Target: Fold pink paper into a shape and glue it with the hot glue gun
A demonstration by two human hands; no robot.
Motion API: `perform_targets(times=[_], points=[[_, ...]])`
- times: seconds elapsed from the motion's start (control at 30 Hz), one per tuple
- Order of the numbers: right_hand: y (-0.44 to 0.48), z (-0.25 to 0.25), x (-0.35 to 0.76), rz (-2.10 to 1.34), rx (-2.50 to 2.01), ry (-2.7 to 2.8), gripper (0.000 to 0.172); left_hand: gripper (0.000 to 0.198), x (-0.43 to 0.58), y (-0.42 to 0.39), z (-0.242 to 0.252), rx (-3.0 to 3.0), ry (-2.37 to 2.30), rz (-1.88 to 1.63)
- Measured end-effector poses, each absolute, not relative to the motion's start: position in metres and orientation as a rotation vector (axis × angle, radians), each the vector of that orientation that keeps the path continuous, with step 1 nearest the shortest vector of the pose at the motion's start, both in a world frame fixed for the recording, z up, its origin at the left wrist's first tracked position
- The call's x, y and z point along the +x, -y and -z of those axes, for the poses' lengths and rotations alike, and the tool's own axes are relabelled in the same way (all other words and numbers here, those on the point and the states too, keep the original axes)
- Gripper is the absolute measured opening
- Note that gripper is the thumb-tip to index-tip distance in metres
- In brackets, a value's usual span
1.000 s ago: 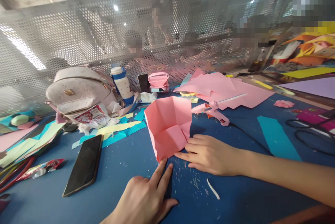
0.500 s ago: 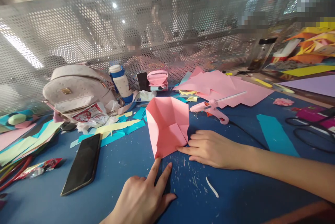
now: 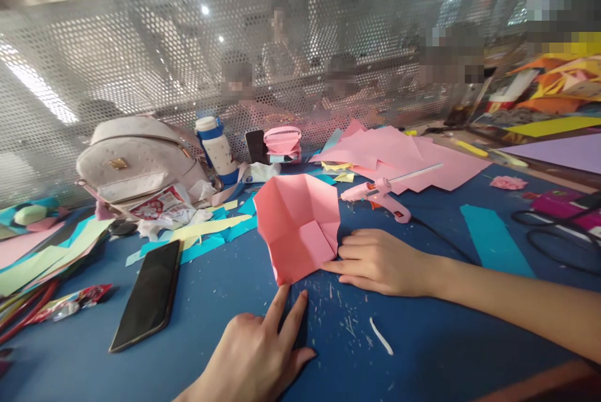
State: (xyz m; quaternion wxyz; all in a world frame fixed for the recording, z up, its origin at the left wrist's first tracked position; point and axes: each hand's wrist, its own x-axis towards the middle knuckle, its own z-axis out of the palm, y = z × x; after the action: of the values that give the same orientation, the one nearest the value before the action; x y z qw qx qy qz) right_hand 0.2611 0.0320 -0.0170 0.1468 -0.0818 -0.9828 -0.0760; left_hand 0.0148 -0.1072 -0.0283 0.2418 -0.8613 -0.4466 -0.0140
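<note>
Mid-tabletop (image 3: 201,308), between both hands: folded pink paper (image 3: 295,255), flat base, far and left walls standing, near side open. Left hand (image 3: 253,345): index tip on the paper's near left corner, index and middle stretched out, thumb apart, gripping nothing. Right hand (image 3: 375,261): palm down, fingers loosely extended, index tip at the near right corner, gripping nothing.

Clearances: glue gun (image 3: 385,200) sits just off the paper's right side, nozzle toward it; tight there, can't tell if touching. More room leftward, blue surface showing up to the phone (image 3: 146,295). White stick (image 3: 381,336) plus pale shreds on the near side. Blue strip (image 3: 495,239) toward the right edge, beyond the right forearm. Pink sheets (image 3: 413,154) toward the far edge. Backpack (image 3: 136,139) and bottle (image 3: 218,151) around the far left corner, mesh screen (image 3: 178,70) behind.

Labels: red-printed packet (image 3: 157,201) against the backpack, gold plate (image 3: 119,163) on it; lettering too small to read.
</note>
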Motion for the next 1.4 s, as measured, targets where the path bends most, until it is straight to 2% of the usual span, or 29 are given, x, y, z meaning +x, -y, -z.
perform_targets(times=[0.17,0.3,0.4,0.73,0.9,1.13,1.4], points=[[-0.032,0.013,0.265,0.245,-0.241,2.581,0.026,0.050,0.006,0.102,0.022,-2.353,1.163,0.117],[-0.034,0.014,0.263,-0.099,-0.485,2.452,0.026,0.038,-0.005,0.094,0.020,-2.323,1.152,0.171],[-0.035,0.016,0.260,-0.327,-0.630,2.441,0.027,0.036,-0.010,0.091,0.021,-2.339,1.088,0.211],[-0.022,0.019,0.246,-0.561,-0.950,2.479,0.030,0.031,-0.001,0.093,0.021,-2.326,1.011,0.342],[-0.014,0.022,0.244,-0.747,-0.910,2.469,0.024,0.038,0.005,0.093,0.021,-2.422,0.999,0.328],[-0.010,0.020,0.244,-0.907,-0.885,2.474,0.024,0.066,0.004,0.087,0.021,-2.600,0.958,0.112],[-0.014,0.017,0.246,-0.899,-0.870,2.545,0.025,0.070,0.003,0.086,0.022,-2.751,1.082,0.143]])
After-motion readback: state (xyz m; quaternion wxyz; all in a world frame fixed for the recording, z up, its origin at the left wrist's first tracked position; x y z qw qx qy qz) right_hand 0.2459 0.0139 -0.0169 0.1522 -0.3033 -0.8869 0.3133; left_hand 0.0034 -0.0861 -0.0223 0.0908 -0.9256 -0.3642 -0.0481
